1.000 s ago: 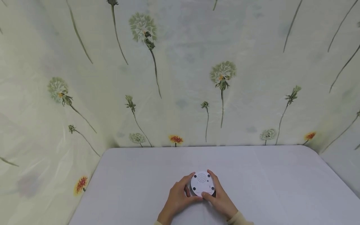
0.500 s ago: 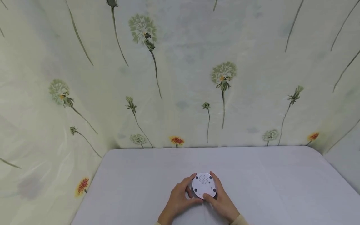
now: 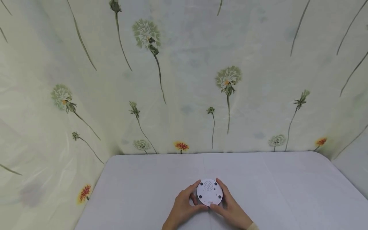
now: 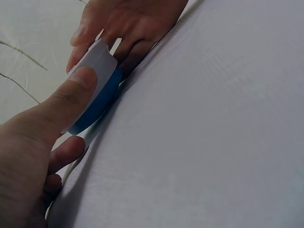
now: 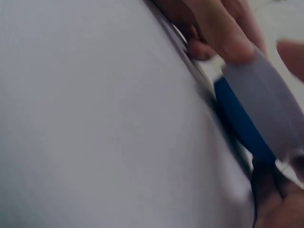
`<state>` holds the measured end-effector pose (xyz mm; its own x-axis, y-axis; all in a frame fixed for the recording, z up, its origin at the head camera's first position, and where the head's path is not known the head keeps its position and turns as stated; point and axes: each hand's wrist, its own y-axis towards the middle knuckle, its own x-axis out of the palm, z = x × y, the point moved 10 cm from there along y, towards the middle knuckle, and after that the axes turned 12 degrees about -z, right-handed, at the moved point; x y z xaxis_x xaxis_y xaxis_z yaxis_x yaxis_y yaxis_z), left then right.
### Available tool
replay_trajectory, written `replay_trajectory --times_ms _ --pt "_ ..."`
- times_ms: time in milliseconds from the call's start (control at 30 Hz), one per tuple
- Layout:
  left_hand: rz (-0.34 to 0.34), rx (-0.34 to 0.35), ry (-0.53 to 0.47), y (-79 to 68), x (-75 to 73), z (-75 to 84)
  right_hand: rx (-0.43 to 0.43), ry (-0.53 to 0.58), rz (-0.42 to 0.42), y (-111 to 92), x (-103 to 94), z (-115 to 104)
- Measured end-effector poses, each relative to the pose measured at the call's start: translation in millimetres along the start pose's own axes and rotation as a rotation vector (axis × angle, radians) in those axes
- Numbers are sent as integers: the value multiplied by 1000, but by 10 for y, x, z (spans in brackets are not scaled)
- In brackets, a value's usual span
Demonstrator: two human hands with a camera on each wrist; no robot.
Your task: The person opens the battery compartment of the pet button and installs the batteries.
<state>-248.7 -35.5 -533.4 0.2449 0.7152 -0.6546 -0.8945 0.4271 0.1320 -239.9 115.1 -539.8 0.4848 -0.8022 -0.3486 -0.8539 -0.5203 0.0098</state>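
Both hands hold a round white device (image 3: pixel 209 191) with a patch of small speaker holes and several dark round feet on the face turned up. Its other side is blue, as the left wrist view shows along the lower part of the device (image 4: pixel 97 97). My left hand (image 3: pixel 184 204) grips the left edge, index finger at the far rim and thumb (image 4: pixel 83 78) on the near side wall. Around the right edge curls my right hand (image 3: pixel 233 210), its thumb at the near rim beside a small dark slot. A thin white piece (image 4: pixel 115 46) sticks out near the right hand's fingers.
A white cloth-covered table (image 3: pixel 138 182) lies under the hands. Behind it and at the sides hangs a pale curtain (image 3: pixel 184 80) printed with dandelions and orange flowers.
The right thumb has slid from the device's face back to its near rim, baring a small dark slot there. The left hand keeps its grip; the head view has shifted slightly.
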Motion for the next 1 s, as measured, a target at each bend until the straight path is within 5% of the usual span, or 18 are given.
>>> replay_trajectory --times_ms 100,200,667,1000 --pt "-1 14 -8 -4 1 9 -164 108 -93 -39 10 -77" --pt "-9 13 -20 -1 9 4 -208 138 -138 -61 6 -88" --pt "-37 -11 -61 6 49 -61 -120 -140 -52 -116 -151 -38" --pt "-61 54 -185 -5 12 35 -46 -129 -31 -115 -196 -5"
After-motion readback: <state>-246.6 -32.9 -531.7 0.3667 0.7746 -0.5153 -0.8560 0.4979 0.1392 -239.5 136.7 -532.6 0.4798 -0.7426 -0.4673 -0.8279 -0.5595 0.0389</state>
